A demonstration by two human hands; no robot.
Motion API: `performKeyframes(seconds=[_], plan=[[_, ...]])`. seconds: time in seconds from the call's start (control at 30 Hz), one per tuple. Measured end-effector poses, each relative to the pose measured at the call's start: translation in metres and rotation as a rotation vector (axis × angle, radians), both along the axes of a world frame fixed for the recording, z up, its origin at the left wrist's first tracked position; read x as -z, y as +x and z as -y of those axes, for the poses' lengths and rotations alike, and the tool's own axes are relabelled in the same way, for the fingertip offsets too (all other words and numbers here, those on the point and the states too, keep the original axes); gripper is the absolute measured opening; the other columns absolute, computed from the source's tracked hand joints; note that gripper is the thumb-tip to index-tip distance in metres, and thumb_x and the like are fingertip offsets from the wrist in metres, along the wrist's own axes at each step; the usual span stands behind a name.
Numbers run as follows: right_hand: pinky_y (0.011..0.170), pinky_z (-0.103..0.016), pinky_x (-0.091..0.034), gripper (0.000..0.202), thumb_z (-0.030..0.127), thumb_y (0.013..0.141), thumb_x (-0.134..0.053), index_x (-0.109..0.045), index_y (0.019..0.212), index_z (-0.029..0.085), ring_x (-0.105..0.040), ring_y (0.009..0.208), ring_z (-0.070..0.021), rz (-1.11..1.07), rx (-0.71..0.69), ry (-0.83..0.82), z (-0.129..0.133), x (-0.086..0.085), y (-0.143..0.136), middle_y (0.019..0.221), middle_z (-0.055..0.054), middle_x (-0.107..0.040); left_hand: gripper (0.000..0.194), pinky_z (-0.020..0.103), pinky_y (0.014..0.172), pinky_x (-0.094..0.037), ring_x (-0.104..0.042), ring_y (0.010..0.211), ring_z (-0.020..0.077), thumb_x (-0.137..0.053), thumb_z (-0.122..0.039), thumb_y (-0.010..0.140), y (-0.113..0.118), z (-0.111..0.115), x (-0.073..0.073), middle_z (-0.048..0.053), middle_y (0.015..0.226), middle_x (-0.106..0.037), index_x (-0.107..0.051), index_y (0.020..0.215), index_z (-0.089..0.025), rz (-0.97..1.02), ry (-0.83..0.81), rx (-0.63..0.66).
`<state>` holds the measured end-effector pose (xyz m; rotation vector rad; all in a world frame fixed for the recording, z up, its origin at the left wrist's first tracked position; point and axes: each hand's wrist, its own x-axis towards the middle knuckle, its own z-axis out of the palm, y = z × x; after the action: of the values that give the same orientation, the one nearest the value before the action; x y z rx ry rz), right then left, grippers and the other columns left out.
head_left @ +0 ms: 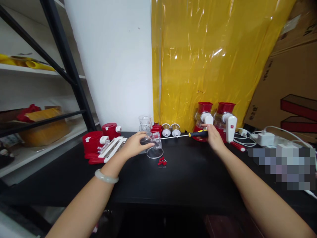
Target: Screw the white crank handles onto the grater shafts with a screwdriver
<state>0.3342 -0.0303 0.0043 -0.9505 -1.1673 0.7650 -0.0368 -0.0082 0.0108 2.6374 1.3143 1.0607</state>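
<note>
Left hand [137, 144]: gripping the clear housing [158, 143], thumb and fingers apart around it, seemingly to steady it.
Right hand [215, 139]: closed on the screwdriver [194, 134], shaft nearly level, likely to line it up with the housing.
Housing position: mid surface [188, 178], between the hands.
Red part [162, 161]: just near of the housing, perhaps for easy reach.
Graters [205, 120]: two, upright, far right, apparently clear of the work.

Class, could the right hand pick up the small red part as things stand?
Probably not straight away: the right hand holds the screwdriver, though nothing appears to block its way to the small red part.
</note>
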Motion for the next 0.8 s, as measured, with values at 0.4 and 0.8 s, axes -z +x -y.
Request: performKeyframes(seconds=[0.4, 0.8], plan=[[0.063, -0.030, -0.051, 0.027, 0.024, 0.061, -0.063, -0.059, 0.087, 0.026, -0.058, 0.071, -0.0147, -0.277, -0.196, 0.037, 0.003, -0.002, 0.000, 0.078, 0.001, -0.061, 0.042, 0.042, 0.101, -0.045, -0.058, 0.119, 0.0280, -0.064, -0.061, 0.077, 0.001, 0.003, -0.003, 0.010, 0.126, -0.063, -0.070, 0.096, -0.024, -0.020, -0.018, -0.007], [0.043, -0.024, -0.041, 0.033, 0.055, 0.074, -0.067, -0.058, 0.085, 0.025, -0.050, 0.049, -0.0111, 0.040, 0.092, -0.019, -0.007, 0.007, 0.004, 0.063, 0.004, -0.053, 0.047, 0.041, 0.101, -0.046, -0.059, 0.117, 0.0281, -0.064, -0.063, 0.076, 0.000, 0.002, -0.001, 0.010, 0.124, -0.064, -0.070, 0.098, -0.023, -0.007, -0.010, -0.028]])
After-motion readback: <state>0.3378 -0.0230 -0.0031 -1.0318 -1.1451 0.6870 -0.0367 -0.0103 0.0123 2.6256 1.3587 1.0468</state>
